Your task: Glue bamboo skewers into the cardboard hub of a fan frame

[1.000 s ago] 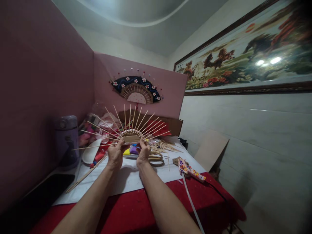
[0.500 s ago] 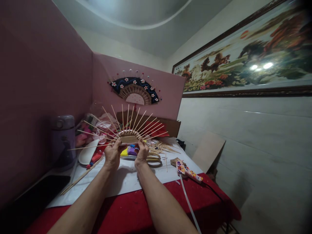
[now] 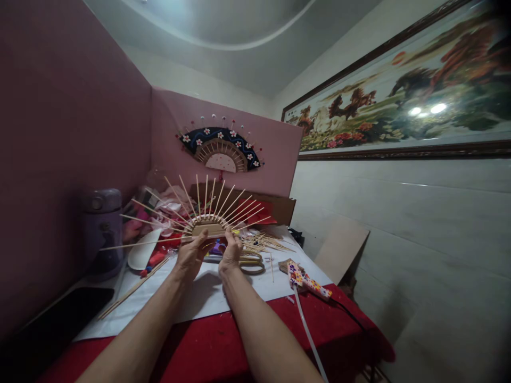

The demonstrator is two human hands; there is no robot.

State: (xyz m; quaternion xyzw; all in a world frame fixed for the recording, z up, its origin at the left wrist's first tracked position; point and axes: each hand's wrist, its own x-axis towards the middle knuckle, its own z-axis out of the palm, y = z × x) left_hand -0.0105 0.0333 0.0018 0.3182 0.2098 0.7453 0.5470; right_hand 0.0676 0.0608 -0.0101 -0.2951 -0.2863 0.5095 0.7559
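Between my hands I hold up a fan frame, a half-round piece of brown cardboard with several thin wooden sticks spreading out from its curved edge. My left hand grips its lower left edge, thumb on the near face. At the lower right, my right hand pinches the edge between thumb and fingers. Below and behind the frame, scissors lie on the white sheet, partly hidden by my right hand. A pile of loose wooden sticks is just right of them.
A flower-patterned glue gun with a glue stick and cord lies at right. A purple bottle, white dish and dark flat object stand or lie left. A finished dark-blue fan hangs on the pink board behind.
The fan frame has shifted slightly left and tilted in my hands. My left hand's thumb now lies flatter along its lower edge. Both hands keep their hold.
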